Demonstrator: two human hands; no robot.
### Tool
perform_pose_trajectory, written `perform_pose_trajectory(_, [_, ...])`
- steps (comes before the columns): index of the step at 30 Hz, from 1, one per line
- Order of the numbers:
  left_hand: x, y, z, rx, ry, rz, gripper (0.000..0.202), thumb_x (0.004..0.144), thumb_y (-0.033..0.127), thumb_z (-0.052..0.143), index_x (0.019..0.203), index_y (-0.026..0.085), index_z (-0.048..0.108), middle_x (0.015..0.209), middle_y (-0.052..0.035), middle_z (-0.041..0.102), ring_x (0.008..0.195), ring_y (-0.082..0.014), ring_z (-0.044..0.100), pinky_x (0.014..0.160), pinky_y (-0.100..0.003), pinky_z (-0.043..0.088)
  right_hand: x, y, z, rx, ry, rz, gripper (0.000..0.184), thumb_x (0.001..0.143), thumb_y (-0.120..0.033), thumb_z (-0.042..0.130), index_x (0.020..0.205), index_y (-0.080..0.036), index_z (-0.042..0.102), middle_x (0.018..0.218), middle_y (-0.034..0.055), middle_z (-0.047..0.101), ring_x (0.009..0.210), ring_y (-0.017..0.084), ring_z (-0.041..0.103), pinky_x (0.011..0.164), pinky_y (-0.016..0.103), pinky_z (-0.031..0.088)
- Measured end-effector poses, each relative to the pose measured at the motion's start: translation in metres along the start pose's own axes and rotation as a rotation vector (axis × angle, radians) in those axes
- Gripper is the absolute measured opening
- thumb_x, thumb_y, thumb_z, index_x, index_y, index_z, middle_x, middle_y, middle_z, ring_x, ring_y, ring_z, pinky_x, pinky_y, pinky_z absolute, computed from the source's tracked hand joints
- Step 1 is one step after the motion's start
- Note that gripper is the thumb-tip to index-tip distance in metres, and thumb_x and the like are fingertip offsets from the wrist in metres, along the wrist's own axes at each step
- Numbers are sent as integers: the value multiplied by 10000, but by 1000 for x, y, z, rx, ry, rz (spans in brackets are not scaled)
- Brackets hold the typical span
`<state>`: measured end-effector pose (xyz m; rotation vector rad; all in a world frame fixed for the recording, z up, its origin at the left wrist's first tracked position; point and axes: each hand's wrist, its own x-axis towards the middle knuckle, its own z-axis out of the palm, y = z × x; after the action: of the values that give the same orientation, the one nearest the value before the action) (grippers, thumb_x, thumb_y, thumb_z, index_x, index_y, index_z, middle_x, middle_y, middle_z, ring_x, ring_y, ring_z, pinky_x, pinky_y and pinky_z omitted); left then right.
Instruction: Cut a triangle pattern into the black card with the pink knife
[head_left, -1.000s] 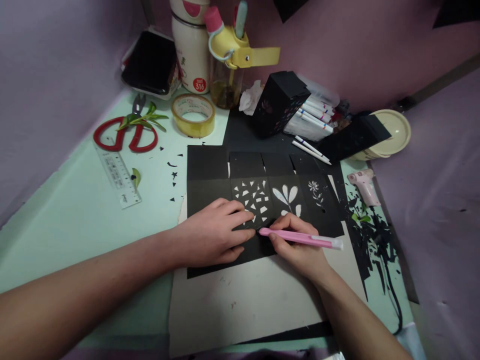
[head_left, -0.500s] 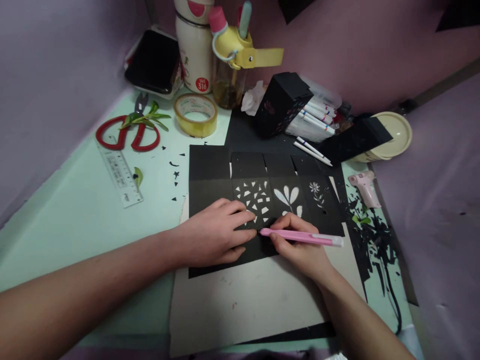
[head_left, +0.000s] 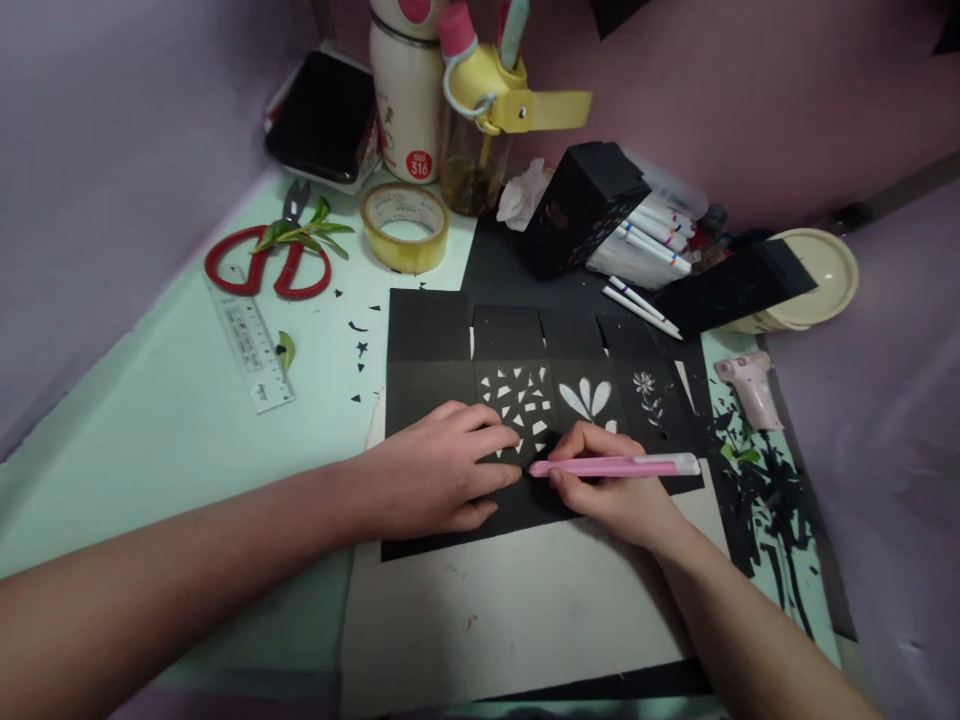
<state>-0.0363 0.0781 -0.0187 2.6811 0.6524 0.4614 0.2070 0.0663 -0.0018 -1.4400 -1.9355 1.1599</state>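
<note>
Black card [head_left: 427,400] with cut-out triangles, petals and a flower lies on a grey board [head_left: 480,620]. My left hand [head_left: 450,470] rests flat on the card, fingers somewhat spread, holding nothing. In my right hand [head_left: 607,490] is a pink pen-shaped craft knife [head_left: 600,467], pinched between thumb and fingers and nearly level. Its tip end touches or nearly touches the card just right of my left fingertips; the blade itself is too small to make out. Part of the petal pattern is hidden behind my right hand.
Red-handled scissors [head_left: 262,265], a clear ruler [head_left: 251,345] and a tape roll [head_left: 405,230] lie at left. Behind stand a white bottle [head_left: 409,100], a yellow-topped bottle [head_left: 480,130] and a black box [head_left: 581,210]. A pink glue gun [head_left: 750,390] and black scraps [head_left: 784,500] lie at right.
The whole view has shifted, so most things appear slightly farther right. The knife looks more level, its clear end raised a little. Both hands keep nearly the same places on the card.
</note>
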Motion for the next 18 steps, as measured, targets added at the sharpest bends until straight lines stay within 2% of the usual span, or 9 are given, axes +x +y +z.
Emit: perform_pose_trajectory(18, [0,-1,-1,-4,-22,2,292,877,284,629,1157,208,665,1243,-105,602,1102,-289,510,889,-416,431,-1,6,-1,17,64,-19,139,760,-198,639,660,-210,544,655,-4,634,598,140,561,548,246,424])
